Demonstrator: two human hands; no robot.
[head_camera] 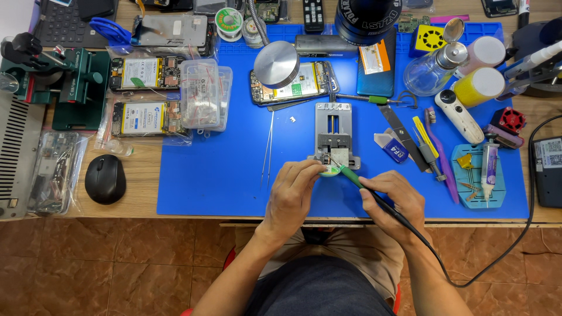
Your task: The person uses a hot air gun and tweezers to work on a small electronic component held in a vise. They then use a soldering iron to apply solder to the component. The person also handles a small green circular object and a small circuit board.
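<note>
Head view, blue work mat (222,181) on a wooden bench. Packages and labels first: three opened phones with the backs off — two in clear bags left of the mat (145,73) (146,119), each with a white-labelled battery, and one on the mat (293,83) with a white-and-green label. A clear plastic parts box (202,93) sits between the bagged pair and the mat. Blue phone (374,67) top centre carries an orange rectangular sticker. Small white-and-blue tape roll (393,147) right of the metal board holder (333,136). Grey device at the right edge (548,169) has a white square label.

Hands: left hand (293,193) fingers curled narrow, pinching a small round green-and-white tin (329,171) at the near end of the holder. Right hand (392,199) closed in a pen grip on the soldering iron (366,190) — green collar, black handle, tip at the tin, just beside the left fingertips. Its black cable (503,251) loops off the bench edge to the right.

Counts: one black mouse (105,178), two tweezers (268,149) lying side by side left of the holder, two cylinders top right — one pink-white (486,51), one yellow (479,86) — one glass dispenser bottle (430,69), one white tube (489,167) on a light-blue tray.
</note>
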